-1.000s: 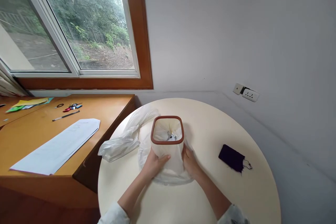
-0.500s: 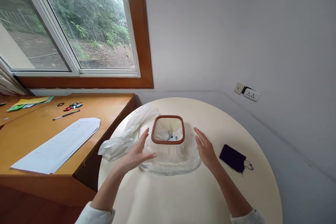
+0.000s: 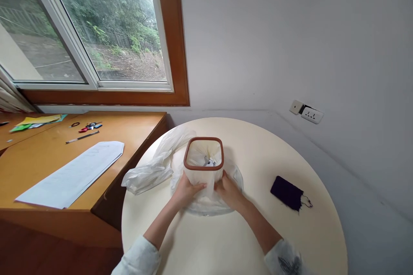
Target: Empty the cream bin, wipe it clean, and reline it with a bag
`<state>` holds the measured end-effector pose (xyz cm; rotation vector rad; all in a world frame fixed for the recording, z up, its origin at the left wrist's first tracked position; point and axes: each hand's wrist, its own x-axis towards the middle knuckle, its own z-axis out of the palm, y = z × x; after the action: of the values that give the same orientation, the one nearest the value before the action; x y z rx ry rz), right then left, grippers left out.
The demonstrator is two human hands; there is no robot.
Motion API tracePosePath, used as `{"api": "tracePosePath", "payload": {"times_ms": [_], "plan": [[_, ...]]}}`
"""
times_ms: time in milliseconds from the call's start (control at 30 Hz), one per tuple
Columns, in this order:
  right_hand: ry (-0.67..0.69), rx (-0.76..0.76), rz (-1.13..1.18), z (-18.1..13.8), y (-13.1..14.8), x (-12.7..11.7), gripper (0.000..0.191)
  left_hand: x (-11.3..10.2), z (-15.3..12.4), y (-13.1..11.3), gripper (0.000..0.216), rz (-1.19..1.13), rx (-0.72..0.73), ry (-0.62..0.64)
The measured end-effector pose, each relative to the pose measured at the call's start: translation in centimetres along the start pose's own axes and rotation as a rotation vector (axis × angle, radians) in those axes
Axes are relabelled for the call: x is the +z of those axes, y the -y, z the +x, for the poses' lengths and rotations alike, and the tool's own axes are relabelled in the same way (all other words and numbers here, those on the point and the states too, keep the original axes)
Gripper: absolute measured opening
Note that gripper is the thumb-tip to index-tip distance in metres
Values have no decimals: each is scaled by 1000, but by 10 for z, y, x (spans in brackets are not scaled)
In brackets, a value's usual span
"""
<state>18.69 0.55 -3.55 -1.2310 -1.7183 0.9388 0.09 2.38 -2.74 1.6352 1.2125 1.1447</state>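
Note:
A small cream bin with a brown rim (image 3: 203,153) stands on the round cream table (image 3: 258,236), lined with a thin clear plastic bag (image 3: 206,202) that spills around its base. My left hand (image 3: 186,190) presses against the bin's near left side, fingers curled on the plastic. On the near right side my right hand (image 3: 228,190) does the same, gripping the bag. Crumpled scraps lie inside the bin.
A second crumpled plastic bag (image 3: 151,172) lies left of the bin. A dark pouch (image 3: 287,193) rests on the table's right. A wooden desk (image 3: 48,167) to the left carries a white sheet (image 3: 71,172), a pen and coloured papers. A wall socket (image 3: 306,114) is at the right.
Half a second ago both hands hung open and apart on either side of the bin; they have come back in and closed on the bag at its near side.

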Motion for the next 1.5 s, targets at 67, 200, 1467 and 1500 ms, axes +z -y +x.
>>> {"api": "tracePosePath", "payload": {"times_ms": [67, 200, 1467, 1500], "plan": [[23, -35, -251, 14, -2, 4, 64, -4, 12, 8, 78, 30, 17, -20], [69, -62, -584, 45, -12, 15, 51, -9, 32, 19, 84, 131, 33, -169], [218, -127, -793, -127, -7, -29, 58, -10, 48, 6, 22, 566, 117, 48], [257, -151, -761, -120, 3, -18, 58, -13, 44, 6, 19, 564, 119, 41]]}}
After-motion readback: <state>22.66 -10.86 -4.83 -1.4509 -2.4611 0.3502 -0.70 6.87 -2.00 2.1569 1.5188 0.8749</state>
